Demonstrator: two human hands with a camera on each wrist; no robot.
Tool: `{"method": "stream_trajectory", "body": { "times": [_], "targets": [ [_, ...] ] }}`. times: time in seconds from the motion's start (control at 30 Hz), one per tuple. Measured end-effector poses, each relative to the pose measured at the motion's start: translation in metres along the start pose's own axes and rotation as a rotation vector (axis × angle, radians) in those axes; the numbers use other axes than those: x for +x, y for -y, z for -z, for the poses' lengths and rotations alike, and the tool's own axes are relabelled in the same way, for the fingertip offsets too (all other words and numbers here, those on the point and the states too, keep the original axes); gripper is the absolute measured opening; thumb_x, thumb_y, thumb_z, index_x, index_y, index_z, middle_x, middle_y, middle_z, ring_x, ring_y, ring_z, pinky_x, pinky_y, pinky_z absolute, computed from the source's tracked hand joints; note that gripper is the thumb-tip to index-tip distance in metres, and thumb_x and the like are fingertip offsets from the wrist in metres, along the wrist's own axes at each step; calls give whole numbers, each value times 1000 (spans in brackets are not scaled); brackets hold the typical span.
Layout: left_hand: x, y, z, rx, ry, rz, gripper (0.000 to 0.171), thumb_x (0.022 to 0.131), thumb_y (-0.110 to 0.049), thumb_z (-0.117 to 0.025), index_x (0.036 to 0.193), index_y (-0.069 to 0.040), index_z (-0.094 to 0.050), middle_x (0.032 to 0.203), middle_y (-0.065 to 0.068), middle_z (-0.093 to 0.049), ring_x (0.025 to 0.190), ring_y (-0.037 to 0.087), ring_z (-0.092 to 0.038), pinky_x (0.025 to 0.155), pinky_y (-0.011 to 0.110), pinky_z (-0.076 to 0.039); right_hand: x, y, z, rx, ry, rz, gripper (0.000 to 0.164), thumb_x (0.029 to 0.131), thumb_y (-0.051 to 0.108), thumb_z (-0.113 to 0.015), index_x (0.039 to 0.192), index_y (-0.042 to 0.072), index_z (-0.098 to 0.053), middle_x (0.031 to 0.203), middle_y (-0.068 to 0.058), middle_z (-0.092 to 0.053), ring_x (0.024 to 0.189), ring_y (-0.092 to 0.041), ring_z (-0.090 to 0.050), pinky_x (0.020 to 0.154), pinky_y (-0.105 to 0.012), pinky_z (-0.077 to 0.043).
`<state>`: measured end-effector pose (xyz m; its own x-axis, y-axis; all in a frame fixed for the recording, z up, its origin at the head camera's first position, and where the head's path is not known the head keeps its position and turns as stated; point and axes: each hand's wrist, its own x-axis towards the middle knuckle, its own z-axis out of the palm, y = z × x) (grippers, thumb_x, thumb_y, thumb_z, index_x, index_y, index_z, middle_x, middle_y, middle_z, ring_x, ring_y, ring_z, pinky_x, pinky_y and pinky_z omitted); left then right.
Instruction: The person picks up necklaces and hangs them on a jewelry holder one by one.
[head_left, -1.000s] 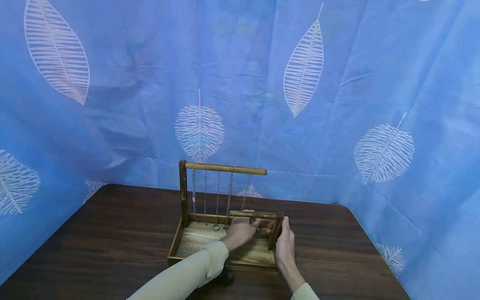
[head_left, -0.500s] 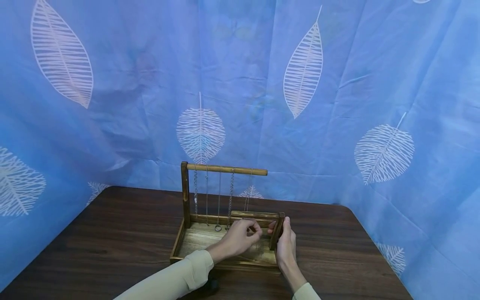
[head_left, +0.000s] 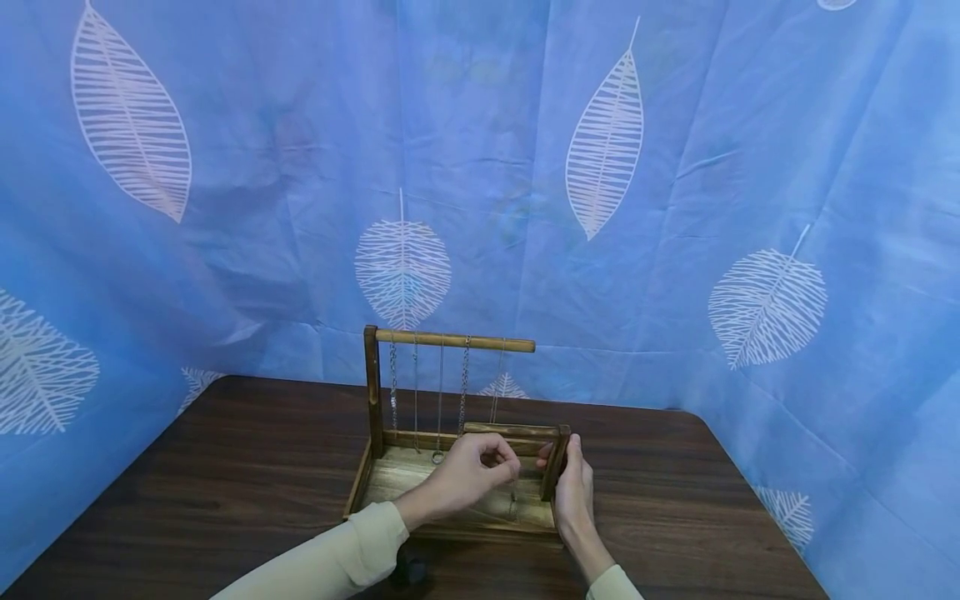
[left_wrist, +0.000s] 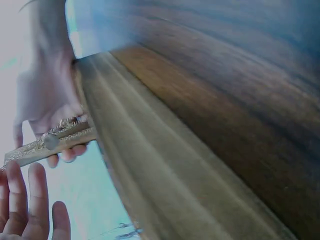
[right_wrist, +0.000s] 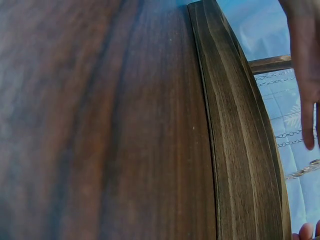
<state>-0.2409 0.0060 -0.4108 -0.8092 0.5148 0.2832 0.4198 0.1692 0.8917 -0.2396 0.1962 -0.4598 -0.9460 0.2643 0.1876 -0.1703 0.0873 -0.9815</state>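
A wooden jewelry stand (head_left: 358, 482) with a tray base stands on the table. My left hand (head_left: 457, 477) is over the tray, thumb and index finger pinched together, and a thin chain (head_left: 513, 500) hangs below them. My right hand (head_left: 576, 492) grips the short right post (head_left: 553, 467) from outside. That post carries a lower bar (head_left: 517, 431). In the left wrist view, gold-coloured chain (left_wrist: 31, 149) and a round disc (left_wrist: 50, 141) lie along a wooden bar, beside my left fingers (left_wrist: 37, 200). Several necklaces (head_left: 440, 383) hang from the taller upper bar (head_left: 487, 342).
The dark wooden table (head_left: 247, 467) surrounds the stand. Behind it hangs a blue curtain (head_left: 495, 167) with white leaf prints. A small dark object (head_left: 411, 571) shows below my left sleeve (head_left: 360, 542), partly hidden.
My left hand has drawn back from beneath the lower bar toward the front left, and the thin chain now shows hanging from its fingers. My right hand stays on the short post.
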Motion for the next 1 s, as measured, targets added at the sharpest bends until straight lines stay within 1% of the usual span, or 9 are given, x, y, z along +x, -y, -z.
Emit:
{"method": "stream_trajectory", "body": {
  "times": [0.1, 0.2, 0.33, 0.4, 0.53, 0.67, 0.8, 0.9, 1.0],
  "targets": [
    [-2, -7, 3, -63, 4, 11, 10, 100, -16, -65, 93, -15, -72, 86, 2, -70, 84, 34, -68, 76, 44, -59, 0, 0, 0, 6, 1, 4, 78, 109, 54, -17, 109, -8, -63, 94, -17, -64, 89, -34, -61, 66, -32, -46],
    [-1, -14, 5, -87, -2, 6, 10, 100, -16, -66, 94, -13, -72, 84, 3, -71, 84, 39, -67, 74, 43, -59, 0, 0, 0, 8, -1, 11, 77, 109, 54, -17, 107, -8, -63, 94, -17, -64, 87, -32, -61, 65, -32, -46],
    [0, -23, 10, -112, -9, 12, 10, 100, -17, -67, 96, -12, -73, 83, 6, -72, 82, 34, -68, 68, 30, -55, 1, -1, -1, 6, -3, 17, 77, 109, 53, -18, 107, -10, -63, 94, -20, -64, 87, -33, -62, 65, -32, -47],
    [0, -28, 13, -139, -7, 25, 10, 99, -17, -67, 99, -9, -74, 83, 9, -71, 81, 32, -68, 67, 29, -55, 1, -1, -1, 6, -5, 12, 77, 109, 53, -18, 107, -10, -63, 95, -21, -65, 88, -35, -62, 66, -32, -47],
    [-1, -38, 21, -228, 13, 55, 15, 100, -12, -65, 108, -3, -73, 88, 15, -70, 78, 29, -69, 74, 35, -59, -2, 3, -2, 7, -1, -10, 75, 110, 51, -18, 107, -8, -63, 97, -23, -64, 90, -36, -62, 68, -33, -48],
    [-1, -43, 30, -298, 49, 67, 21, 100, -4, -61, 117, 4, -69, 97, 16, -71, 76, 23, -69, 78, 38, -60, -3, 5, -1, 20, 13, -16, 70, 111, 46, -18, 106, -5, -65, 98, -21, -65, 91, -33, -63, 72, -34, -48],
    [-1, -46, 43, -275, 91, 55, 24, 99, 1, -62, 122, 6, -67, 105, 18, -71, 81, 28, -69, 77, 39, -60, -1, 0, -1, 15, 11, 12, 73, 110, 49, -18, 107, -7, -64, 96, -18, -65, 90, -33, -63, 71, -33, -48],
    [-3, -51, 55, -202, 110, 50, 24, 98, 0, -65, 120, 5, -68, 103, 18, -70, 83, 37, -69, 73, 40, -60, -1, -1, -1, 21, 6, 18, 76, 109, 53, -19, 109, -9, -63, 95, -19, -64, 91, -36, -62, 71, -33, -47],
    [-6, -56, 66, -94, 113, 52, 22, 96, -3, -68, 117, 3, -70, 95, 14, -70, 77, 37, -69, 69, 39, -60, 0, -2, 0, 34, 11, 16, 76, 109, 54, -19, 110, -10, -62, 95, -18, -64, 92, -37, -61, 72, -33, -47]
  ]
}}
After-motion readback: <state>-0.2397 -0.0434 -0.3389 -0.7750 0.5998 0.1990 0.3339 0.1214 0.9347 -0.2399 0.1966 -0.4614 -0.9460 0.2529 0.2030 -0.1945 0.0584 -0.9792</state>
